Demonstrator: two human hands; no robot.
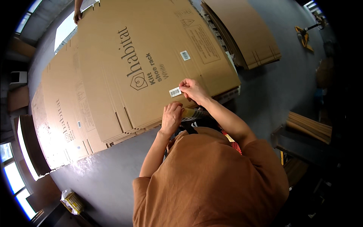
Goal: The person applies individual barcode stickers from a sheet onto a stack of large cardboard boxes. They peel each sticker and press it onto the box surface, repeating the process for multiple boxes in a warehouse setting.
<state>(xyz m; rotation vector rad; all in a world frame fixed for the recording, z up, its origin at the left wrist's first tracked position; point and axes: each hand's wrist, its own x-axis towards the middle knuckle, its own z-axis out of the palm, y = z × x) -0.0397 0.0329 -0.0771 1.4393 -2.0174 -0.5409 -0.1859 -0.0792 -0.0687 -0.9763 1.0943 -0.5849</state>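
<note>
My right hand (192, 90) pinches a white label (174, 92) at the flat carton's (109, 56) near right part. My left hand (172, 115), nearer, curls by a yellowish strip (193, 114); I can't tell its grip.

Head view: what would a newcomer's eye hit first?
The big flat printed brown carton, upper middle. Next, toward its near edge, the right hand pinching the right end of a white barcode label, with the left hand below it. Then what looks like a yellow pallet jack, upper right.
</note>
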